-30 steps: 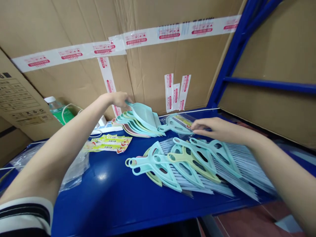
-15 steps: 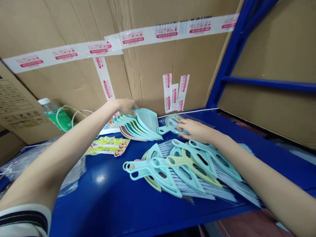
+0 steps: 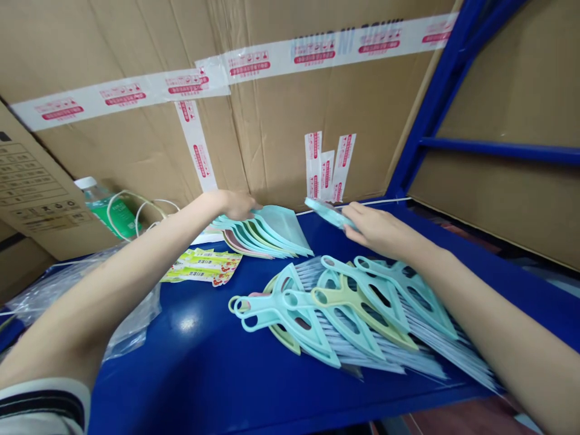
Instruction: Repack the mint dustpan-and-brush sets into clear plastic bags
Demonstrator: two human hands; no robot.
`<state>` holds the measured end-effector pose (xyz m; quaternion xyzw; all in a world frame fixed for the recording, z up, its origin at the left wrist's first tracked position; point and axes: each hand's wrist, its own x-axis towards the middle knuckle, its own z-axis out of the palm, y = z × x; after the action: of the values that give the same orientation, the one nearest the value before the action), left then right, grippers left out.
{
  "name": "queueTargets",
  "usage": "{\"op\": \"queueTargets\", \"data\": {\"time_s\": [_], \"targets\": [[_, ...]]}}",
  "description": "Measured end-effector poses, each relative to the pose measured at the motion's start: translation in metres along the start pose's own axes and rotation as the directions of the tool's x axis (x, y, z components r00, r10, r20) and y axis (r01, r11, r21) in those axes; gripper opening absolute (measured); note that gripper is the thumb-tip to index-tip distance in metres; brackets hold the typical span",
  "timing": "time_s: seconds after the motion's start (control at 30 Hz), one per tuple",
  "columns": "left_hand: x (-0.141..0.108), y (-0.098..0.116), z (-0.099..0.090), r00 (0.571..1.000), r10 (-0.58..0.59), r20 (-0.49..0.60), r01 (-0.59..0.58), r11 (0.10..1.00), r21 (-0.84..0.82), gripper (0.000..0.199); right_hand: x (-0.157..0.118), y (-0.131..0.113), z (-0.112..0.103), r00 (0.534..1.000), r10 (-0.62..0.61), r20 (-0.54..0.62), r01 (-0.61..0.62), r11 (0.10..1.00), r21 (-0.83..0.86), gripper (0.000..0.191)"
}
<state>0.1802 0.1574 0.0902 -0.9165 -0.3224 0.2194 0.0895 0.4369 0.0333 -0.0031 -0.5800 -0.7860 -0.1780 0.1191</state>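
Note:
My left hand (image 3: 238,205) is closed at the handle end of a light-blue dustpan (image 3: 283,226), the top one of a nested stack of dustpans (image 3: 247,238) in blue, green and pink. In my right hand (image 3: 371,223) is a light-blue hand brush (image 3: 328,212), held tilted and seen nearly edge-on; my palm and fingers hide its bristle end. In front of my right hand lies a spread pile of hand brushes (image 3: 312,320), with light-blue and yellow-green handles and pale bristles pointing right.
The blue shelf (image 3: 181,374) is backed by a large taped cardboard box (image 3: 281,121). On the left are yellow-green printed packets (image 3: 202,266), clear plastic bags (image 3: 136,326), a green-labelled bottle (image 3: 113,211) and a cable loop (image 3: 136,211). A blue metal post (image 3: 435,109) stands back right.
My right hand has lifted the hand brush off the shelf and turned it edge-on. My left hand stays at the top dustpan, which sits slightly farther right.

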Motion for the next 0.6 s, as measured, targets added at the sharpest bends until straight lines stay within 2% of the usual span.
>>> {"op": "queueTargets", "data": {"time_s": [0.2, 0.4, 0.47, 0.53, 0.6], "targets": [[-0.004, 0.003, 0.007, 0.996, -0.075, -0.051, 0.078, 0.995, 0.060, 0.054, 0.000, 0.003, -0.009, 0.994, 0.061, -0.090, -0.058, 0.998, 0.035, 0.010], [-0.017, 0.010, 0.005, 0.985, -0.124, -0.119, 0.128, 0.991, 0.025, 0.051, -0.007, -0.010, -0.031, 0.994, 0.071, -0.088, -0.081, 0.989, -0.125, 0.017], [-0.026, 0.018, 0.003, 0.973, -0.082, -0.216, 0.076, 0.996, -0.034, 0.058, -0.012, -0.023, -0.039, 0.994, 0.039, -0.099, -0.057, 0.982, -0.181, 0.019], [-0.038, 0.032, 0.002, 0.935, -0.008, -0.356, -0.028, 0.995, -0.095, 0.073, -0.016, -0.040, -0.045, 0.993, -0.021, -0.114, -0.004, 0.976, -0.217, 0.023], [-0.050, 0.052, 0.004, 0.901, 0.051, -0.431, -0.104, 0.990, -0.100, 0.085, -0.021, -0.058, -0.049, 0.986, -0.098, -0.133, 0.064, 0.969, -0.240, 0.026]]}}
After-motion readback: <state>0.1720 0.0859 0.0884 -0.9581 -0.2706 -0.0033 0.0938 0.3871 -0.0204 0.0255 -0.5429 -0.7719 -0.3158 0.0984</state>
